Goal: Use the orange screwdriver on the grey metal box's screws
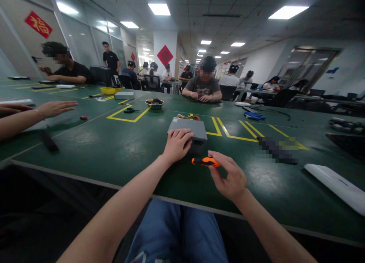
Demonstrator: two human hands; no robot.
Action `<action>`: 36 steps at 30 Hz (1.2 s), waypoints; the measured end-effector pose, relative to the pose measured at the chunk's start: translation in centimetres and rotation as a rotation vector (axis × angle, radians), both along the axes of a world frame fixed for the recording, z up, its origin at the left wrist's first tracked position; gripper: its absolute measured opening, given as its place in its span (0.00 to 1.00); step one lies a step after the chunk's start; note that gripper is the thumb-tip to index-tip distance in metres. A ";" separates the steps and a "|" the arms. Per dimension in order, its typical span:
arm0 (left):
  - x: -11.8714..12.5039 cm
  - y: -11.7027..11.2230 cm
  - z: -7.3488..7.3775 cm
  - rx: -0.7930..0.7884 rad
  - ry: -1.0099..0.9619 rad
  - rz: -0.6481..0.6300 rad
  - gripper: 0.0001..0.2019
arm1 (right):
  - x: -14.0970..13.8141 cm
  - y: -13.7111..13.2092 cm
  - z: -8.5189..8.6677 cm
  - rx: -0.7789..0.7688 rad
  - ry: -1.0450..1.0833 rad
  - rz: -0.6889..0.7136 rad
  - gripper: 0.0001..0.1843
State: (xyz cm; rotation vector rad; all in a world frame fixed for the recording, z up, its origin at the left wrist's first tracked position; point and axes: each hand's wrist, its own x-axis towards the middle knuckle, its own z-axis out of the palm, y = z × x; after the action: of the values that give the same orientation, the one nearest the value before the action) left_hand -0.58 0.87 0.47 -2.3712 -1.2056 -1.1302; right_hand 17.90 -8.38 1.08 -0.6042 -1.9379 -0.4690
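A grey metal computer power supply [196, 125] sits on the green table in front of me, a bundle of coloured cables at its far side and a socket on its near face. My left hand [177, 143] grips it over the top and near edge, fingers bent. Closer to me and to the right, my right hand [229, 176] is closed on an orange and black screwdriver [204, 162] between thumb and fingers. The screwdriver's handle points left, apart from the power supply; its shaft is not visible.
A metal bowl [154, 103] holds dark items. Behind it are a grey box [124, 95] and yellow tray [110, 90]. Blue gloves [253, 115] and a white elongated case [336, 187] lie right. A co-worker's hand [57, 109] reaches in at left; another person [203, 84] sits opposite.
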 end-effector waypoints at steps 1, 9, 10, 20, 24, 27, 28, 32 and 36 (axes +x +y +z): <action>0.0 0.0 0.0 -0.001 0.000 -0.001 0.13 | 0.3 0.0 0.1 -0.001 0.062 -0.008 0.25; 0.0 0.0 0.0 -0.002 -0.011 0.000 0.13 | 0.0 0.9 0.3 0.004 -0.012 -0.090 0.24; 0.1 0.0 0.0 -0.002 -0.013 0.001 0.13 | -0.1 1.0 0.3 -0.020 -0.027 -0.113 0.22; -0.1 0.0 0.0 -0.005 -0.014 -0.009 0.13 | 0.8 0.1 0.0 0.016 -0.094 -0.006 0.19; -0.2 -0.1 0.1 -0.004 -0.011 -0.013 0.13 | 0.4 0.2 -0.1 0.020 -0.182 0.014 0.21; -0.2 -0.1 0.2 -0.001 -0.012 -0.012 0.13 | -0.2 0.5 0.0 -0.020 -0.207 -0.067 0.21; -0.2 -0.1 0.2 0.000 -0.012 -0.012 0.13 | -0.3 0.5 0.0 -0.032 -0.211 -0.083 0.21; -0.1 0.0 0.1 -0.003 -0.012 -0.012 0.14 | -0.4 0.4 -0.4 -0.068 -0.256 -0.065 0.20; -0.1 0.0 0.0 -0.008 -0.016 -0.009 0.14 | 0.0 0.3 -0.8 0.017 -0.287 0.007 0.22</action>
State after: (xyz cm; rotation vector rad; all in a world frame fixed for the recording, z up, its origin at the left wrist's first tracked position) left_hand -0.68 0.86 0.50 -2.3799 -1.2081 -1.1513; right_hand 17.93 -8.07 0.25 -0.5423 -2.2043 -0.5933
